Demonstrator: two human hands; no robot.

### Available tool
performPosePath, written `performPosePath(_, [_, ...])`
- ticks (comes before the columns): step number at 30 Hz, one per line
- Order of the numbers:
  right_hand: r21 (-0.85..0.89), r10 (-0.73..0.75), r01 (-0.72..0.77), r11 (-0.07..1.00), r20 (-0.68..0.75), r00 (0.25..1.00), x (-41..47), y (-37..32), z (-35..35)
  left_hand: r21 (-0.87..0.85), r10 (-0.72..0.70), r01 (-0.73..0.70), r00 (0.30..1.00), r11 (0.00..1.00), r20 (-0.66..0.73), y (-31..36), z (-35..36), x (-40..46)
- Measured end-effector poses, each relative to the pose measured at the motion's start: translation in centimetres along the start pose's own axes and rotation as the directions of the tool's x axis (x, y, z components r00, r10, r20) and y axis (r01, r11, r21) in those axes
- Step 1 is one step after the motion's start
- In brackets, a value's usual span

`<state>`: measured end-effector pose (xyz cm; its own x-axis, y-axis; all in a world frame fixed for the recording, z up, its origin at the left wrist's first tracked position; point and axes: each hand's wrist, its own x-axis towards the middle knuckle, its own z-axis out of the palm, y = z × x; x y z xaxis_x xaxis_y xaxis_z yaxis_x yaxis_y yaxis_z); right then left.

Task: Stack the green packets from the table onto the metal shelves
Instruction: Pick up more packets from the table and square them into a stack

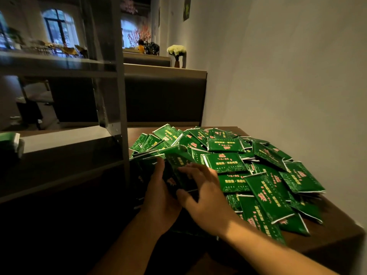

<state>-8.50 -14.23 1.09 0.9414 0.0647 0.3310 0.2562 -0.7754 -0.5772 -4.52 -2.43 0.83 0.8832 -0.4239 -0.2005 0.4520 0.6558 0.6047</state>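
Note:
A big loose heap of green packets with yellow and pink print covers the brown table at the right. At the heap's left edge, my left hand holds a small bunch of packets from the left side, fingers curled round them. My right hand lies on the same bunch from the right, thumb on its near end and fingers spread over the top. The grey metal shelves stand to the left. One green packet lies on a shelf at the far left edge.
A dark padded bench back rises behind the table, with a vase of white flowers on its ledge. A plain wall runs along the right. The shelf post stands close beside the heap. Below the shelves it is dark.

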Motion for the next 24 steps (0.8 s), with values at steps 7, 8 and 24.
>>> performPosePath(7, [0.365,0.095,-0.112,0.924,0.063,0.993,-1.8,-0.2,-2.2,0.18,-0.006,0.01,1.0,0.984,-0.023,-1.3,-0.3,0.3])
performPosePath(8, [0.391,0.1,-0.114,0.913,0.055,0.993,-1.8,-0.3,-2.7,0.19,-0.001,0.007,0.999,0.982,-0.034,-1.3,-0.4,0.3])
performPosePath(24, [-0.48,0.578,-0.62,0.621,-0.255,0.776,-3.5,11.1,-8.2,0.191,-0.05,0.042,0.998,0.981,0.036,-1.7,-0.1,0.0])
